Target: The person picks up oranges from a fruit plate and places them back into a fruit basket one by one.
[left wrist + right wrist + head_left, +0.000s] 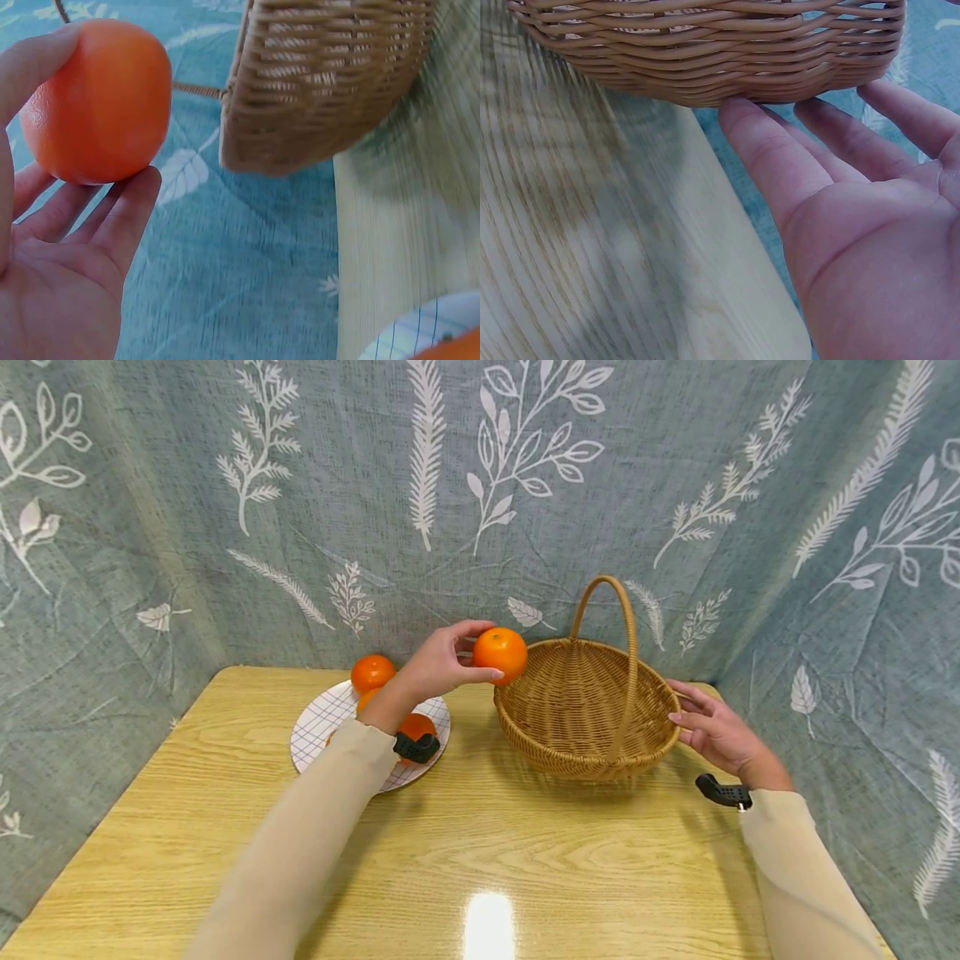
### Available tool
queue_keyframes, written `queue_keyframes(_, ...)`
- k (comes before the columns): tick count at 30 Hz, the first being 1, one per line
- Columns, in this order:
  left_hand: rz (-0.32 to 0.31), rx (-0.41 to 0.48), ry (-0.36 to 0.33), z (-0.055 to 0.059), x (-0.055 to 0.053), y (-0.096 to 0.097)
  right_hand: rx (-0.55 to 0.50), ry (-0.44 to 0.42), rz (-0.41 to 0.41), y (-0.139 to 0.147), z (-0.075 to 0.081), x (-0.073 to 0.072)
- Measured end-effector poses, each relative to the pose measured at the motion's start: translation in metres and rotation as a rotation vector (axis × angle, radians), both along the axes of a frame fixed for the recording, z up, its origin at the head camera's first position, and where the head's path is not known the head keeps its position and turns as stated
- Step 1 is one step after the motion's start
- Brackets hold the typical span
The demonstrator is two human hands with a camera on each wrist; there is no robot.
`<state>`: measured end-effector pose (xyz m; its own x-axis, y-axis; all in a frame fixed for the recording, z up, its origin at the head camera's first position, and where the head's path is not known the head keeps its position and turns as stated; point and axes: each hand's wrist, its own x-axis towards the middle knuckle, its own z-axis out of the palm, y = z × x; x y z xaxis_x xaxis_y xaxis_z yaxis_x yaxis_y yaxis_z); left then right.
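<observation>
We see an orange raised above the tabletop. We judge it firm, fairly light and a little slick, apt to roll, best taken round its widest part with gentle pressure that spares the skin. It lies between thumb and fingertips, clear of the palm, in the grip of our left hand, which is curled round it. Just beside it, apart, is the basket; our right hand has thumb and fingers spread, tips at its outer side. The other oranges are at the plate, partly behind our left arm, with a curtain beyond
</observation>
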<state>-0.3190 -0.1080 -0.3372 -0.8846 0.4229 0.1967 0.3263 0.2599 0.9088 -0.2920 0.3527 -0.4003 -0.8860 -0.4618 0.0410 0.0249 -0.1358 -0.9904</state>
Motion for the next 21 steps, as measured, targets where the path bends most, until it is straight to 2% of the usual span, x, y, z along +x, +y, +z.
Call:
queue_keyframes(11, -0.054, -0.068, 0.051, 0.006, -0.013, 0.042, 0.009, -0.001, -0.008, 0.001, -0.002, -0.003)
queue_keyframes(21, -0.097, -0.087, 0.040, 0.014, -0.028, 0.085, -0.004, 0.010, 0.013, 0.001, -0.002, -0.002)
